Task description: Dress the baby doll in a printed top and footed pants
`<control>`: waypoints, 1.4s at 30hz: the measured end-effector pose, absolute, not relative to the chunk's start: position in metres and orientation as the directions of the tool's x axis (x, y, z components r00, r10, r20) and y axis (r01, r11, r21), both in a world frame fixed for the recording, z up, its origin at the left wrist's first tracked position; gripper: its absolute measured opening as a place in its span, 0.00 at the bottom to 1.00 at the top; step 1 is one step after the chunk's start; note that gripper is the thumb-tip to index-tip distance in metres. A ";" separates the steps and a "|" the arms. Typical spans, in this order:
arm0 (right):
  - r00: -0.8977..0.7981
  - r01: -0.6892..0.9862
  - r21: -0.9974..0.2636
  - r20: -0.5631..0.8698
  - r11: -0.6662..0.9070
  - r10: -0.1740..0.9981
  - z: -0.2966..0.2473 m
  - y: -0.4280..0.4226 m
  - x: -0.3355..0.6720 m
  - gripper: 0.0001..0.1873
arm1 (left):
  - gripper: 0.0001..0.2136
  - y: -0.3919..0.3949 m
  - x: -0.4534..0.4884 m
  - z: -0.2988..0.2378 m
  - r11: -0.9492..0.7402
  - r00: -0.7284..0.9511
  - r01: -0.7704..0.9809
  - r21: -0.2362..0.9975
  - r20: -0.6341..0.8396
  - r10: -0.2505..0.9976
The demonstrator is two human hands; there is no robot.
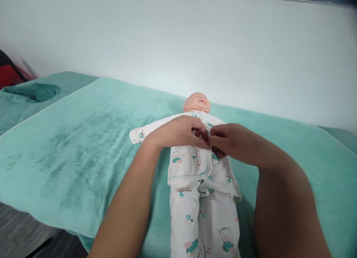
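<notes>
The doll (196,101) lies on the towel (83,139), top (189,165) and pants (206,220) already on. The left hand (178,133) and right hand (232,140) meet at its chest, pinching the top's front edges; below them the front overlaps.

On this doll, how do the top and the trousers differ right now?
The left hand and right hand pinch the top at the chest; the trousers lie untouched. The top's front flaps overlap, with one sleeve spread sideways; the trousers run out of the frame. Both are white with teal animal prints, on the doll.
</notes>
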State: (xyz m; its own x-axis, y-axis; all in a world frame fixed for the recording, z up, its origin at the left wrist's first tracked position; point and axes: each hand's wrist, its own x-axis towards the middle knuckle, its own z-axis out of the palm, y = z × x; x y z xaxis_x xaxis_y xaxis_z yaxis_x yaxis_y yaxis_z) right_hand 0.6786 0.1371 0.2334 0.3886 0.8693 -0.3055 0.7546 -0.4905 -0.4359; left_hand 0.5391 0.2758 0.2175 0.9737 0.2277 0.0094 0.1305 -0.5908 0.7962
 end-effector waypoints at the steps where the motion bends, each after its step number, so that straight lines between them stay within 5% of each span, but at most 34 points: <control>1: 0.380 0.737 -0.466 -0.315 -0.490 0.870 0.233 0.138 0.680 0.13 | 0.09 0.275 0.539 0.217 -0.599 0.976 0.118 0.792 0.019 0.218; 6: 0.323 0.586 -0.677 -0.308 -0.444 0.895 0.227 0.139 0.691 0.12 | 0.08 0.277 0.537 0.218 -0.587 0.983 0.068 0.807 0.045 0.177; 10: 0.296 0.465 -0.790 -0.287 -0.400 0.911 0.222 0.138 0.696 0.14 | 0.07 0.282 0.534 0.217 -0.416 0.981 0.042 0.908 0.041 0.188; 17: 0.377 0.766 -0.483 -0.195 -0.424 0.905 0.225 0.126 0.666 0.18 | 0.05 0.285 0.534 0.211 -0.193 0.983 0.033 0.981 0.003 0.185; 20: 0.391 0.797 -0.446 -0.133 -0.407 0.911 0.226 0.126 0.659 0.19 | 0.04 0.284 0.535 0.210 -0.145 0.984 0.043 0.989 -0.017 0.178; 27: 0.321 0.501 -0.762 -0.276 -0.410 0.906 0.222 0.113 0.685 0.18 | 0.04 0.285 0.538 0.209 -0.106 0.984 0.045 0.993 -0.026 0.179; 32: 0.297 0.241 -0.940 -0.164 -0.240 0.941 0.203 0.107 0.691 0.23 | 0.03 0.280 0.541 0.211 -0.142 0.989 0.080 0.987 -0.061 0.136; 35: 0.327 0.151 -0.982 -0.060 -0.115 0.943 0.194 0.114 0.687 0.23 | 0.03 0.277 0.541 0.212 -0.158 0.990 0.099 0.983 -0.081 0.115; 42: 0.275 0.164 -0.968 -0.139 -0.188 0.951 0.192 0.121 0.681 0.22 | 0.05 0.282 0.541 0.207 -0.100 0.992 0.034 0.994 -0.022 0.121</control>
State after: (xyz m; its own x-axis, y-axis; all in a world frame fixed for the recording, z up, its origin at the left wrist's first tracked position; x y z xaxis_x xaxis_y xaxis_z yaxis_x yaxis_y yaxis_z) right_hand 0.6809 0.1209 0.1923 0.2754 0.9513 -0.1385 0.1635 -0.1883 -0.9684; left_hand 0.5411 0.2817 0.2075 0.9924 0.1209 -0.0219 0.0341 -0.0996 0.9944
